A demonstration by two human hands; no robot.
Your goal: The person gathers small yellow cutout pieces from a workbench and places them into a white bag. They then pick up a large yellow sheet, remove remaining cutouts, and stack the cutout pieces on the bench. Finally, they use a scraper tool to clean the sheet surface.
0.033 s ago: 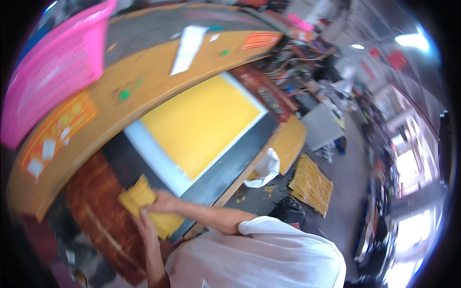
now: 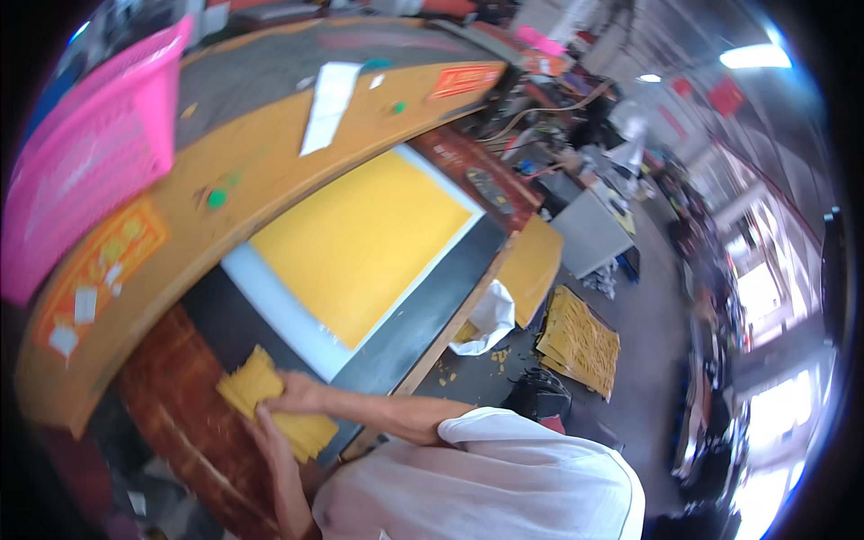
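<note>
A bundle of thin yellow sheet pieces (image 2: 248,380) with ragged edges is in my hands at the near left, above the table. My right hand (image 2: 301,394) is closed on its right side. My left hand (image 2: 270,434) grips it from below, and the thumbs lie near each other. More yellow pieces (image 2: 306,434) show under my right wrist, fanned out; whether they belong to the same bundle I cannot tell. Beyond my hands, a large yellow sheet (image 2: 364,243) lies on a white board (image 2: 279,310) on the dark work surface (image 2: 423,288).
A long wooden beam (image 2: 261,171) crosses behind the work surface, with a pink plastic basket (image 2: 99,153) at its left end. To the right are a white bag (image 2: 493,319), a yellow board (image 2: 531,265) and a stack of cut yellow sheets (image 2: 580,342) near the floor. Yellow scraps lie around.
The whole view has shifted slightly, so the scene sits a little further left. My hands keep hold of the yellow bundle, which is tilted a little differently.
</note>
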